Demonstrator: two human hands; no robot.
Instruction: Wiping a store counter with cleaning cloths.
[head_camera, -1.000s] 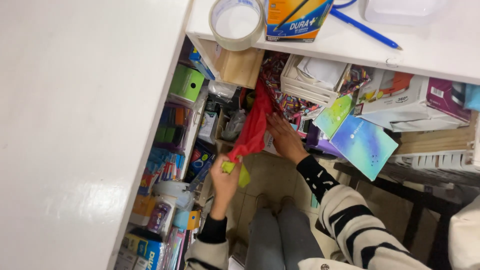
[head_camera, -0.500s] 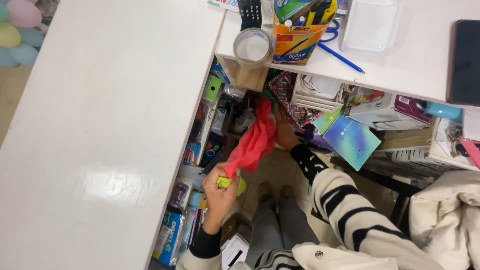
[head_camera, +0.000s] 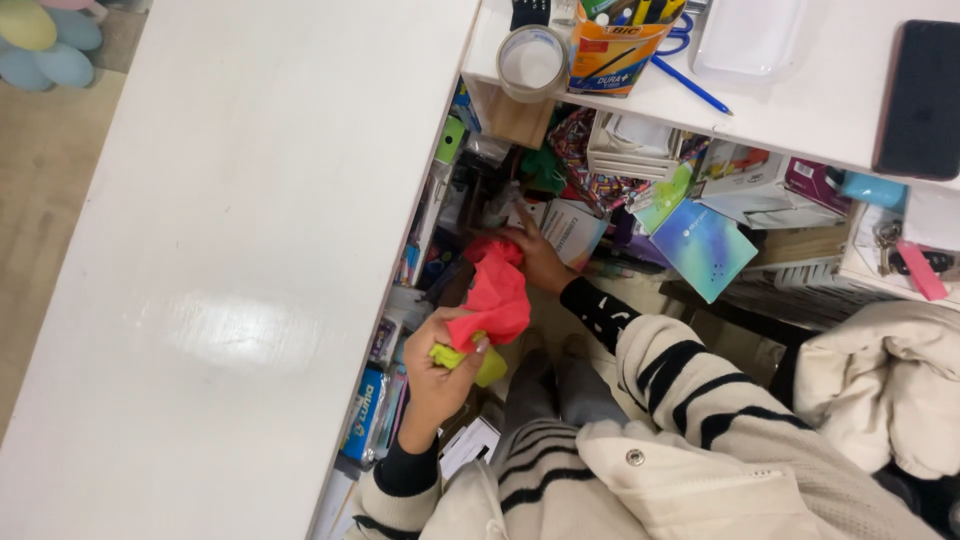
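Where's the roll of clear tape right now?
In the head view, the roll of tape sits near the top centre, at the white desk's left edge, just left of the orange pen box.

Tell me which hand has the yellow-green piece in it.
The left hand, fist raised by the white counter's edge. It grips the yellow-green piece with the red cloth; the right hand reaches toward the shelves.

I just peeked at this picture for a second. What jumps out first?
The bright red cloth in the middle, stretched between the left hand and the right hand. The left hand also grips something yellow-green. Around them sits a wide white counter on the left and crowded colourful shelves under the desk.
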